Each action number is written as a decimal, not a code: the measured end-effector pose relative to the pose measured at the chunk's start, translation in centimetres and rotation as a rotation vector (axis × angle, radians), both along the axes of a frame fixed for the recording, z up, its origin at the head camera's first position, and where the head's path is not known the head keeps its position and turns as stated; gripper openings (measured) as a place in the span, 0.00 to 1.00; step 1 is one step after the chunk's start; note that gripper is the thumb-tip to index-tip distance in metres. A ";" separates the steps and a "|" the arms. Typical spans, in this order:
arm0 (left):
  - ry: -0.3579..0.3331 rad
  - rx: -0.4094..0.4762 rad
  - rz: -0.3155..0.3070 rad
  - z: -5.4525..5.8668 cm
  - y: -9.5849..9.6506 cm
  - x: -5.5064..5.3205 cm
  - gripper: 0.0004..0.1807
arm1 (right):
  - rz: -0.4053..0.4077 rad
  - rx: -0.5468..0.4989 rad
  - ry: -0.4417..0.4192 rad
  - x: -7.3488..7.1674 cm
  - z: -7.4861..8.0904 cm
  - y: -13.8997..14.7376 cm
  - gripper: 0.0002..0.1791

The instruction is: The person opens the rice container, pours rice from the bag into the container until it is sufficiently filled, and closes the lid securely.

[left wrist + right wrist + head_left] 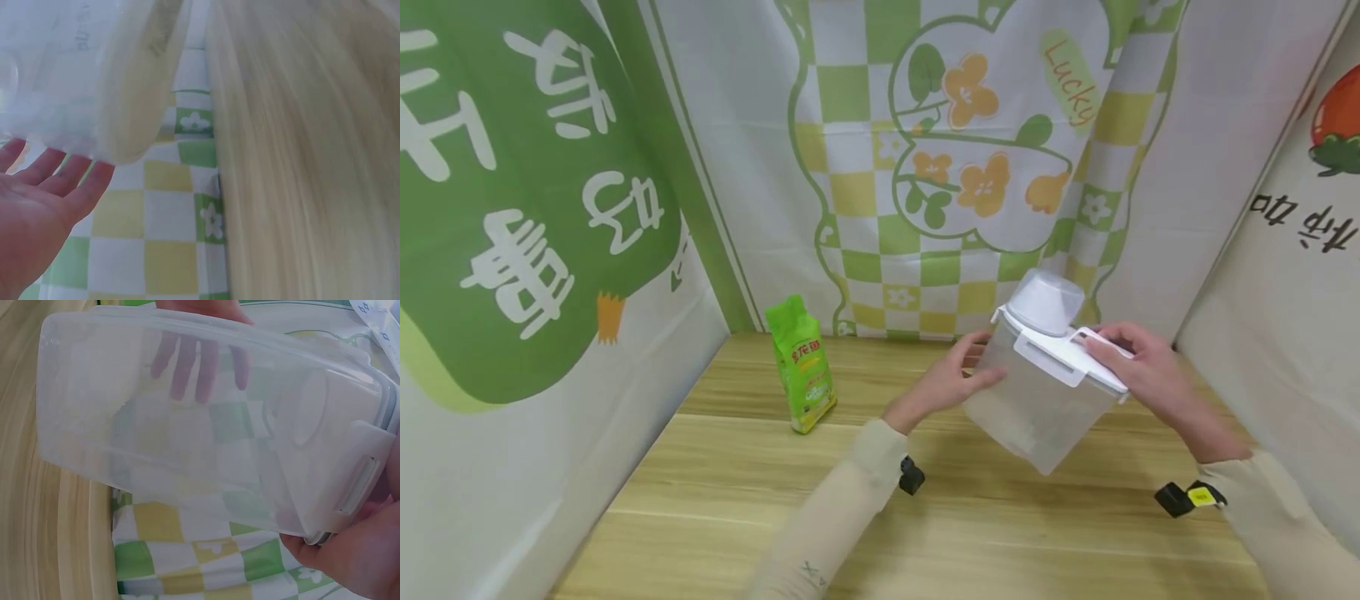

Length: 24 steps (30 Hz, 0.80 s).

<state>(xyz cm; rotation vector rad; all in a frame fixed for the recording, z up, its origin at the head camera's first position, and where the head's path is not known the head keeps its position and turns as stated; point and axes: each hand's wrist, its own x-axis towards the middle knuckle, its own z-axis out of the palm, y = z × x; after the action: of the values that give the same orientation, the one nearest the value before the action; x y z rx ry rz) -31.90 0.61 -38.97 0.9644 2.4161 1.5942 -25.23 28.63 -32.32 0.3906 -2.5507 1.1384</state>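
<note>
A clear plastic storage container (1037, 412) with a white lid is tilted above the wooden table. Its clear cup (1047, 302) sits upside down on the lid. My right hand (1150, 367) grips the lid end at the right, thumb on top; in the right wrist view its fingers (350, 556) curl round the lid edge. On the opposite side my left hand (951, 379) rests against the wall with fingers extended, and those fingers (190, 369) show through the plastic. Pale contents (87, 381) lie toward the container's bottom.
A green printed bag (805, 371) stands upright on the wooden table (715, 500), left of my hands. A patterned curtain (880, 167) hangs behind the table, with printed cloth on both sides.
</note>
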 end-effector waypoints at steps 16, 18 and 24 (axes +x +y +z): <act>-0.091 -0.053 -0.062 0.7 -4.2 0.8 0.47 | 0.162 0.006 0.147 -1.3 -1.5 -3.0 0.04; -0.097 -0.057 -0.048 0.6 -4.4 1.0 0.47 | 0.177 0.011 0.154 -1.7 -1.7 -3.3 0.04; -0.109 -0.034 -0.022 0.1 -5.2 1.1 0.46 | 0.236 0.024 0.176 -2.6 -2.0 -4.2 0.02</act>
<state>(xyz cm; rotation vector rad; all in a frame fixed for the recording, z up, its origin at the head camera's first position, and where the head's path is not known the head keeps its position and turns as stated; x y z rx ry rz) -30.75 -4.57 -38.90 0.8717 2.3444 1.5511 -27.81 24.40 -34.35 0.7788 -2.4131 1.0983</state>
